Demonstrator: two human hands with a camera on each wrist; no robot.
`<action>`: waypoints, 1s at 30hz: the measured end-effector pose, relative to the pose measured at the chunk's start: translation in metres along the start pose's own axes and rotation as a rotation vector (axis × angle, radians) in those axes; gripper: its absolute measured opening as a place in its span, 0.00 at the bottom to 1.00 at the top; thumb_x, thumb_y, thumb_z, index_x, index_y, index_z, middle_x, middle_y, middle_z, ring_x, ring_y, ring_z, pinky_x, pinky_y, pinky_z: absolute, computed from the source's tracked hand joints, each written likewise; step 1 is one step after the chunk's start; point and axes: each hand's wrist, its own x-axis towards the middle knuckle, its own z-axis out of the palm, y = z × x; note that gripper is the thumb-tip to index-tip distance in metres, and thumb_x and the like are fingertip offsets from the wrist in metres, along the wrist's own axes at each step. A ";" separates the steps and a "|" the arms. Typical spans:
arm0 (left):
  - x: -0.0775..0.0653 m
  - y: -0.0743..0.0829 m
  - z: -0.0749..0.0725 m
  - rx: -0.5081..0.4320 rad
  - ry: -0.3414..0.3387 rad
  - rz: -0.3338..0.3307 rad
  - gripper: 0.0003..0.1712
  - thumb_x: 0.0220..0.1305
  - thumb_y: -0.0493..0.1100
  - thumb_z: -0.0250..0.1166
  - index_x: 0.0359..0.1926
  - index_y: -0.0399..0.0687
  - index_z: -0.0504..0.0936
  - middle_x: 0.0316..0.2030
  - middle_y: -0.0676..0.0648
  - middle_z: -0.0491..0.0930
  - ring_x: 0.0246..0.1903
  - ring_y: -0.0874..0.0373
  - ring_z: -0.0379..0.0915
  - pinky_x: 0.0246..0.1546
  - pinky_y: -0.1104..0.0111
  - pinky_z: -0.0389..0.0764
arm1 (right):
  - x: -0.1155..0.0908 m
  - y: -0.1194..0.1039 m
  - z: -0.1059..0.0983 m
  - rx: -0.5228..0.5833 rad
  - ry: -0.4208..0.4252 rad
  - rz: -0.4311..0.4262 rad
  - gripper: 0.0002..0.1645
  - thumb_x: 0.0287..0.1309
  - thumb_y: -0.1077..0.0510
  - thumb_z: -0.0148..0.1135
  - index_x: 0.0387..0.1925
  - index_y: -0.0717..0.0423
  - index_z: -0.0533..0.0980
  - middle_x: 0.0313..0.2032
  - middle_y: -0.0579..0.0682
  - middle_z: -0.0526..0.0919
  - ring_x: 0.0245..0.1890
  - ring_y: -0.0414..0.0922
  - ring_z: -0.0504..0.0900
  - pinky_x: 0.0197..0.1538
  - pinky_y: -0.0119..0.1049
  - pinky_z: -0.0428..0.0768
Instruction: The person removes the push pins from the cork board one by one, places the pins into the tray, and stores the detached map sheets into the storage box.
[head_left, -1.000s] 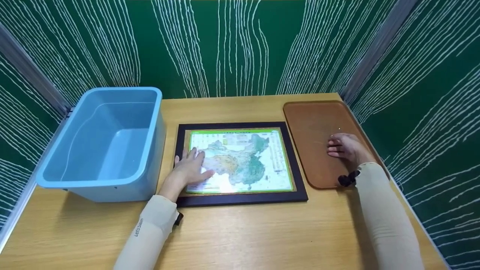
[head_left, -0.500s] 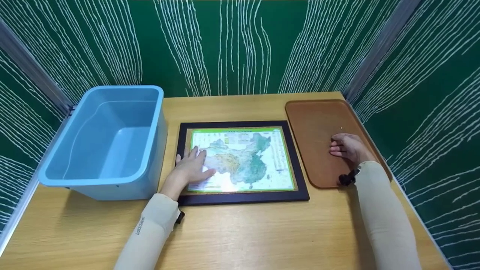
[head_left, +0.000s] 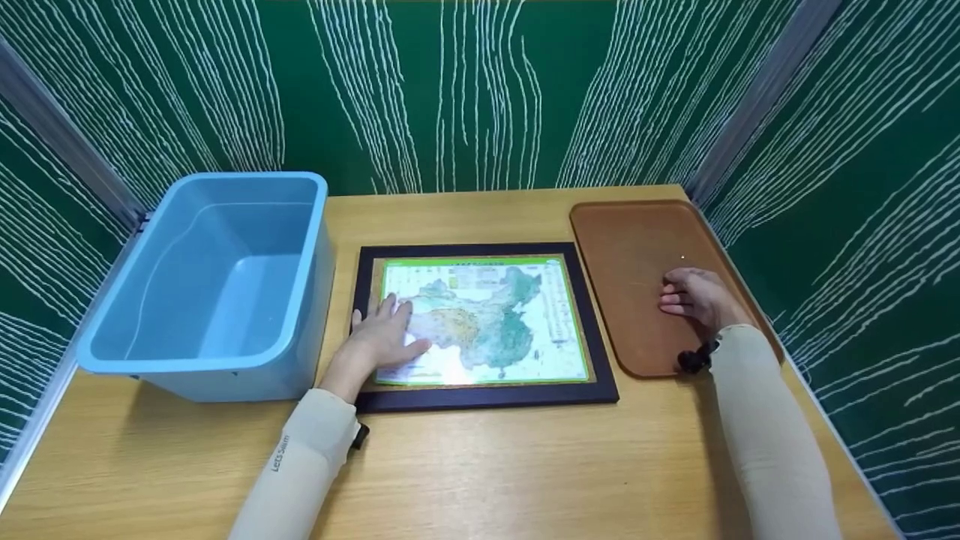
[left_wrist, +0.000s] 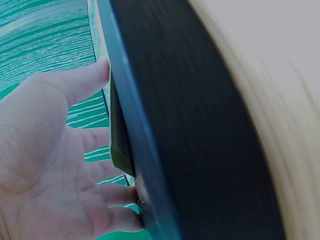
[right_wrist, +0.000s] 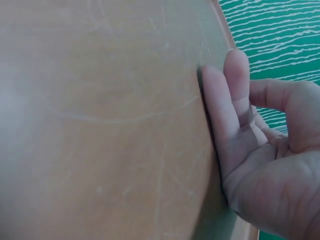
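Note:
A map sheet [head_left: 480, 322] with a green border lies in a dark picture frame [head_left: 487, 397] on the table, in the head view. My left hand [head_left: 381, 337] rests with spread fingers over the left part of the map, the outermost finger at the dark border. Seen edge-on in the left wrist view, a green-edged corner [left_wrist: 120, 150] stands up a little from the frame, near the fingers. My right hand [head_left: 697, 296] rests side-down on the brown tray [head_left: 622, 247], fingers loosely bent and thumb near the forefinger. Nothing shows between its fingers in the right wrist view [right_wrist: 260, 130].
A large light blue tub [head_left: 202, 300] stands at the left, close beside the frame. Green walls with white wavy lines rise behind and on both sides of the wooden table [head_left: 487, 472]. A tiny bright speck [head_left: 682, 257] shows on the tray beyond the right hand.
Both hands stay where they were on the map and the tray. Only the head view has shifted slightly.

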 end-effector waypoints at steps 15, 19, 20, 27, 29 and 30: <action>0.002 -0.002 0.002 0.009 0.010 0.005 0.49 0.71 0.65 0.56 0.79 0.39 0.54 0.78 0.30 0.44 0.76 0.30 0.31 0.69 0.32 0.37 | 0.007 0.007 -0.002 -0.026 0.023 -0.015 0.13 0.76 0.57 0.51 0.56 0.59 0.67 0.29 0.48 0.81 0.23 0.41 0.83 0.40 0.39 0.87; 0.001 -0.001 0.002 0.014 0.008 0.007 0.50 0.71 0.66 0.56 0.79 0.39 0.54 0.78 0.30 0.44 0.76 0.30 0.30 0.69 0.32 0.37 | 0.005 0.007 -0.003 -0.040 0.023 -0.027 0.15 0.77 0.57 0.51 0.57 0.60 0.67 0.30 0.48 0.82 0.24 0.41 0.84 0.41 0.38 0.86; 0.001 -0.001 0.002 0.012 0.008 0.008 0.50 0.71 0.66 0.56 0.79 0.39 0.54 0.78 0.30 0.44 0.76 0.30 0.31 0.69 0.32 0.37 | 0.005 0.007 -0.003 -0.043 0.024 -0.030 0.15 0.77 0.57 0.51 0.57 0.60 0.67 0.30 0.48 0.82 0.24 0.41 0.84 0.41 0.38 0.86; 0.002 -0.002 0.002 -0.001 0.007 0.009 0.50 0.71 0.66 0.56 0.79 0.40 0.53 0.78 0.31 0.44 0.77 0.32 0.32 0.70 0.32 0.37 | 0.004 0.006 -0.002 -0.054 0.019 -0.020 0.15 0.76 0.56 0.52 0.57 0.58 0.68 0.32 0.48 0.86 0.27 0.42 0.86 0.41 0.38 0.86; 0.003 -0.003 0.003 -0.001 0.006 0.009 0.50 0.71 0.66 0.56 0.79 0.40 0.53 0.78 0.31 0.44 0.77 0.32 0.32 0.69 0.32 0.37 | 0.004 0.006 -0.003 -0.054 0.015 -0.015 0.15 0.76 0.55 0.52 0.58 0.58 0.68 0.32 0.48 0.86 0.27 0.42 0.87 0.42 0.38 0.86; 0.003 -0.003 0.003 0.001 0.005 0.008 0.50 0.71 0.66 0.56 0.79 0.40 0.53 0.78 0.31 0.44 0.77 0.33 0.32 0.69 0.32 0.37 | 0.004 0.006 -0.003 -0.055 0.016 -0.012 0.16 0.76 0.55 0.53 0.58 0.58 0.68 0.32 0.48 0.87 0.27 0.42 0.87 0.42 0.38 0.86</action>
